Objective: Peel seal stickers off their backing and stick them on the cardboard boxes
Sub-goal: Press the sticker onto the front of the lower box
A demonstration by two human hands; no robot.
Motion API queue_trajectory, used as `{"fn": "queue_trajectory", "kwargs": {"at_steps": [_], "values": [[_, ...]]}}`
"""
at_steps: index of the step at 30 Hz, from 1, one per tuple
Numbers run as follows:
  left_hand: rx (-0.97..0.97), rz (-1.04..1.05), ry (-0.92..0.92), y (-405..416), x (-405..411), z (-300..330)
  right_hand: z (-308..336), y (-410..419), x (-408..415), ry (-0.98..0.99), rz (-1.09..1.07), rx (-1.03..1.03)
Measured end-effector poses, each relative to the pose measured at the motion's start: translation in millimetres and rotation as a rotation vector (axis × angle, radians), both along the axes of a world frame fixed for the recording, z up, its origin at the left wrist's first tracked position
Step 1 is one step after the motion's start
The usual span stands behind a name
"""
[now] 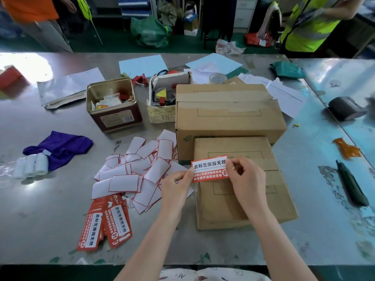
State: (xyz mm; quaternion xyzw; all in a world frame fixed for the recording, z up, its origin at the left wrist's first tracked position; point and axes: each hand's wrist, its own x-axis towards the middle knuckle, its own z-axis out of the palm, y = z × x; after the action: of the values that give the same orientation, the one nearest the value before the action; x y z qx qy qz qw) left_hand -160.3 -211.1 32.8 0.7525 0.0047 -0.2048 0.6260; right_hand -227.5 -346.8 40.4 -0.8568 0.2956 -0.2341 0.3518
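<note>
Two hands pinch one red-and-white sticker (210,168) above the near cardboard box (253,199): left hand (176,186) at its left edge, right hand (246,176) at its right. More stickers (105,222) lie fanned beside peeled backings (138,169).

held seal sticker (210,168): "此标签撕毁无效", below it "请确认包装完整再签收 / 如有损坏请拒绝签收". sticker stack (105,224) on table: same headline. tin label (117,119) unreadable.

Bare left hand (176,186) and right hand (246,177), forearms unsleeved; white patterned garment (213,275) at near edge.
</note>
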Motion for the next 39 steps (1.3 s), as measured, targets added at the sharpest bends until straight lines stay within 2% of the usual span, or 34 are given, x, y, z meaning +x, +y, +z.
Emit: {"fn": "queue_trajectory", "kwargs": {"at_steps": [6,11,15,23,28,39], "values": [[0.032,-0.004,-0.003,-4,1,-5,1,0,0,0.006,-0.003,0.008],[0.250,-0.014,-0.203,-6,9,-26,1,0,0,0.016,-0.005,0.011],[0.405,-0.046,-0.180,-7,15,-33,1,0,0,0.024,-0.003,0.018],[0.327,-0.077,-0.251,-18,24,-27,2,0,0,0.031,0.000,0.019],[0.283,-0.053,-0.177,-24,13,-34,2,1,0,0.037,-0.001,0.015],[0.183,-0.047,-0.200,-7,-13,-40,-1,0,1,0.027,-0.007,-0.005]]}}
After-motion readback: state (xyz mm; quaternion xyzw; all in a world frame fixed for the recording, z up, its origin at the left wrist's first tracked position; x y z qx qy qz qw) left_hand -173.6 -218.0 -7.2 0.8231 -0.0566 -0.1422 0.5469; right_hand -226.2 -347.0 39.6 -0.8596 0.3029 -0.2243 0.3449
